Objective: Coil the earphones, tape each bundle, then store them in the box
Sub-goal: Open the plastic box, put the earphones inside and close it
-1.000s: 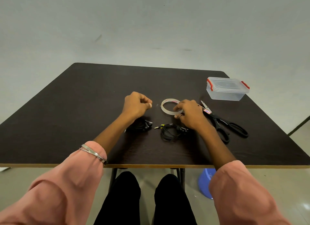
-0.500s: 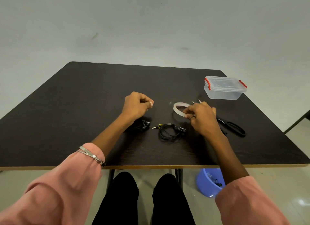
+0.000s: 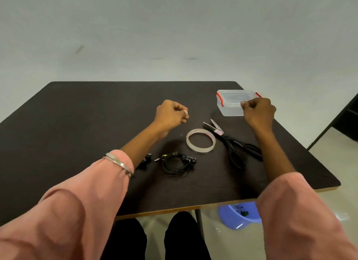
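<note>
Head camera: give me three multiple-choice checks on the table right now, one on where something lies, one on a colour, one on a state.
1. Where is the tape roll?
A. inside the box
B. flat on the table, left of the scissors
C. in the left hand

2. What colour are the box clips?
A. red
B. blue
C. black

3. How is the box lid?
A. off, beside the box
B. missing
C. on the box

Answers: 1 B, the roll lies on the table beside the scissors. 2 A, the box has red clips at both ends. 3 C, the lid sits on top, with the right hand at the box.
</note>
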### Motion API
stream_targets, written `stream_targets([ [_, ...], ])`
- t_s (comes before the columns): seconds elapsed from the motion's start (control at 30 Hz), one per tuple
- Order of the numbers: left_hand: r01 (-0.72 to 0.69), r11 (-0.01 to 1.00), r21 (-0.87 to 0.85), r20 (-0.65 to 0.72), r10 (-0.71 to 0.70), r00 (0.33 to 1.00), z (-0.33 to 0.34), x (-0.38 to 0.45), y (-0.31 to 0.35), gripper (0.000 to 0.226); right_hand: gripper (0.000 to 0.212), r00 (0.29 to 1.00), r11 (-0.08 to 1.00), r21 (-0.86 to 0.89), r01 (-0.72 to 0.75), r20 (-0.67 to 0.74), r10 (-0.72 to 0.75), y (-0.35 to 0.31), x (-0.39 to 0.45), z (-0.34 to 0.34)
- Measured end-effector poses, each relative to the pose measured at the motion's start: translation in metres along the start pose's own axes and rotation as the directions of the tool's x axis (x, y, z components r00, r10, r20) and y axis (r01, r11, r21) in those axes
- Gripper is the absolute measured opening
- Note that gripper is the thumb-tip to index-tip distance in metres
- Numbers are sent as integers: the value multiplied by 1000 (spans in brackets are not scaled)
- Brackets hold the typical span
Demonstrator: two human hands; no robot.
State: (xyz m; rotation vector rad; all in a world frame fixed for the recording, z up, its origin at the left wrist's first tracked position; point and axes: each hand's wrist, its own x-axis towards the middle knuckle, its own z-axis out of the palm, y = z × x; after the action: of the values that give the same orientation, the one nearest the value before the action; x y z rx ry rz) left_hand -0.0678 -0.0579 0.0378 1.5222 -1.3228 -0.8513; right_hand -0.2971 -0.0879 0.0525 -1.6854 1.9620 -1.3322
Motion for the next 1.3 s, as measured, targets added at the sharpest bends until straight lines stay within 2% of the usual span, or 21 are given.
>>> stream_targets([
  [0.1,96,991,-95,45,-92,995,32,27,14,14,34,972,980,20,-197,-125,198,22,42,6],
  [0.27,275,927,-255,176,-235,956,83,59,30,16,63,936,936,67,-346,-33,349,54,75,13],
  [0.3,308,902,-303,223,-247,943,95,63,34,24,66,931,927,95,-364,5,365,61,79,13],
  [0.37,379,840,-388,312,-268,912,112,70,40,38,66,919,902,179,-393,93,382,66,85,12],
  [0.43,418,794,-441,376,-260,890,123,72,42,37,60,918,887,241,-393,155,365,68,88,13],
  [0.5,435,763,-477,379,-268,886,126,72,42,32,54,920,877,278,-392,141,366,69,90,14],
  [0.6,415,748,-518,334,-270,903,118,69,42,30,44,914,850,346,-398,72,399,68,89,15],
  [0.7,364,771,-522,256,-265,929,93,65,43,17,28,918,821,436,-368,31,395,55,79,18],
  [0.8,320,796,-514,127,-298,946,62,64,40,24,13,929,780,542,-314,4,371,29,62,24],
  [0.87,302,797,-523,66,-315,947,36,60,37,27,12,937,753,593,-286,9,349,7,46,29],
  [1.1,227,821,-524,-111,-330,938,-59,26,16,21,23,953,743,597,-304,187,240,-60,-11,53],
  [1.3,191,839,-509,-208,-336,919,-118,-7,-25,17,19,883,793,486,-366,451,132,-81,-47,81],
])
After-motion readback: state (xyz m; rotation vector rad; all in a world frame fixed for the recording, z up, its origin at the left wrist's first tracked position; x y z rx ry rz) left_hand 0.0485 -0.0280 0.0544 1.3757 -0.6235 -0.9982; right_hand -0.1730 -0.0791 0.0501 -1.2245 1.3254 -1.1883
